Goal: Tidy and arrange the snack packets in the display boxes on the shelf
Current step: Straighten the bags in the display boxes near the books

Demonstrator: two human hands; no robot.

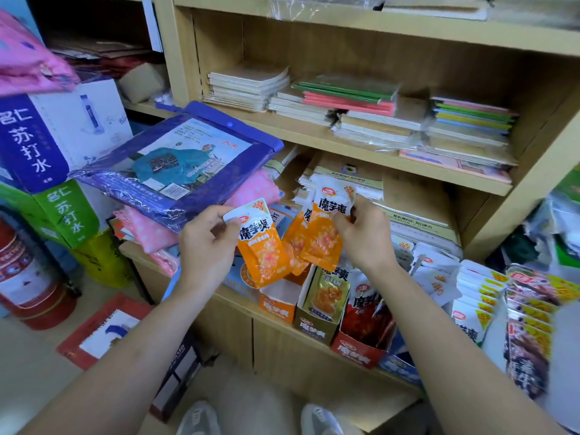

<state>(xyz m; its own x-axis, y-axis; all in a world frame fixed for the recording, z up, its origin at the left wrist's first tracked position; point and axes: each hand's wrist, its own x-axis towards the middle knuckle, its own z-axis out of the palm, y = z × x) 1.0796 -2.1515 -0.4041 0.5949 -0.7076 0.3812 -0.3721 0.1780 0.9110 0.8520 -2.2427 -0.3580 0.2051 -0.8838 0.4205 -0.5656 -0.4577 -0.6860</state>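
My left hand [205, 246] pinches the top of one orange-and-white snack packet [262, 249], held upright above the shelf. My right hand [361, 233] grips a small bunch of matching orange packets [323, 233] at their upper edge. Below them an orange display box [277, 304] stands with its top open. Beside it are a gold display box [317, 324] with gold packets and a red display box [357, 353] with red packets. White and dark packets [477, 296] lie in rows to the right.
Notebook stacks [361, 111] fill the shelf above. A purple raincoat package [175, 164] and pink dotted bundles [147, 227] lie left of my hands. Soda-water cartons [47, 146] and a red fire extinguisher [28, 271] stand at far left. My shoes [201, 419] show below.
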